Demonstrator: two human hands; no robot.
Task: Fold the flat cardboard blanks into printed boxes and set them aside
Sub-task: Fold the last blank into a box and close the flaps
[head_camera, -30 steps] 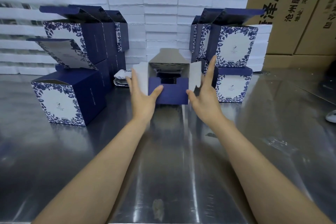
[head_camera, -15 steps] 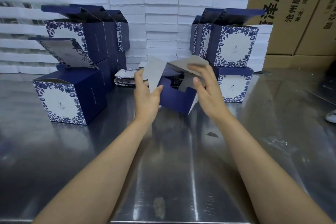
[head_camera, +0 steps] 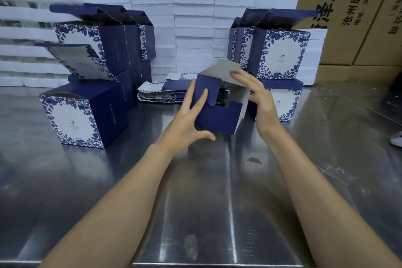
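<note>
A half-folded navy box (head_camera: 219, 118) is held tilted just above the steel table (head_camera: 206, 202) at centre. My left hand (head_camera: 191, 119) grips its near left corner, fingers straight on a navy flap and thumb under the bottom edge. My right hand (head_camera: 254, 93) presses a grey inner flap down onto the box's open end with straight fingers. Behind it lies a stack of flat blanks (head_camera: 162, 93). Finished blue-and-white printed boxes stand in a pile at the left (head_camera: 87, 115) and another pile at the right (head_camera: 280, 54).
White foam slabs (head_camera: 193, 22) are stacked in a wall along the back of the table. Brown shipping cartons (head_camera: 352, 6) stand behind and at the right. A small white object (head_camera: 396, 138) lies at the far right edge.
The box has been turned and tilted. My left hand has folded a navy flap over the open end, and my right hand has shifted right, pressing the grey flap down.
</note>
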